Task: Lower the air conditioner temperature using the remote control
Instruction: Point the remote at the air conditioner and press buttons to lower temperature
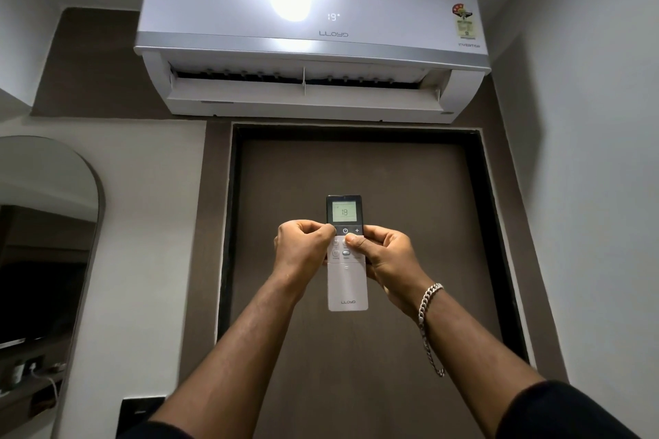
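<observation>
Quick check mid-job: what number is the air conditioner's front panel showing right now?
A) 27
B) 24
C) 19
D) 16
C. The air conditioner shows 19 lit on its front panel, and the screen of the remote control held in both hands, left hand and right hand, appears to read the same.
</observation>
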`<control>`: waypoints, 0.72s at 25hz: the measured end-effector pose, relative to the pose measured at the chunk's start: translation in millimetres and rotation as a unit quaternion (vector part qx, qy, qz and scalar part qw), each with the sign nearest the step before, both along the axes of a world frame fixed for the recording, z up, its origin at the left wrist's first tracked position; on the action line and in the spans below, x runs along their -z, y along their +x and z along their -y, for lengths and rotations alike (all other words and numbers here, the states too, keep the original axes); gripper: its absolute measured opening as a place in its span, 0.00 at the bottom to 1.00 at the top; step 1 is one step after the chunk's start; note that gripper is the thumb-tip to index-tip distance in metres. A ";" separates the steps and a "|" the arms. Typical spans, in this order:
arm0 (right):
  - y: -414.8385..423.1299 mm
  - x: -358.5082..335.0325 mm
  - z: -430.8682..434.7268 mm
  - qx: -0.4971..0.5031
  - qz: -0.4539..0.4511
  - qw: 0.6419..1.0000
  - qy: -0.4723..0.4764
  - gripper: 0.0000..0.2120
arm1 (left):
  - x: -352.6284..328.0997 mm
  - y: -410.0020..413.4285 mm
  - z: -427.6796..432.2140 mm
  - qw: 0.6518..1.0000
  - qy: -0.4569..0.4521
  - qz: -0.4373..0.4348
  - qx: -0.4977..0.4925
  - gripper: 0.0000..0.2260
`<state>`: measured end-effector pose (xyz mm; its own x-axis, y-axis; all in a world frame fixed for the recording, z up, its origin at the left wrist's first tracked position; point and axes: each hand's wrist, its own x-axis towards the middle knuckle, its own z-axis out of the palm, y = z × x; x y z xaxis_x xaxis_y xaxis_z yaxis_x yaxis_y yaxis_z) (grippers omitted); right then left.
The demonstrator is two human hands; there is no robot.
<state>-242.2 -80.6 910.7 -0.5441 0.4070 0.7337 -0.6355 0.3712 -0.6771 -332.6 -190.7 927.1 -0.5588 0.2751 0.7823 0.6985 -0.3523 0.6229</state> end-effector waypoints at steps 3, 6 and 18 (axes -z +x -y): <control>-0.1 -1.0 -1.8 0.001 0.002 1.000 0.004 0.07 | 0.7 0.8 0.5 1.000 0.000 0.000 0.011 0.07; -1.6 -0.7 -3.1 0.002 0.001 1.000 0.002 0.07 | 1.0 0.3 -0.7 1.000 -0.004 -0.003 0.002 0.07; -5.0 4.0 -6.4 0.010 0.015 1.000 -0.009 0.17 | 5.4 -1.7 2.1 1.000 -0.011 -0.001 0.015 0.07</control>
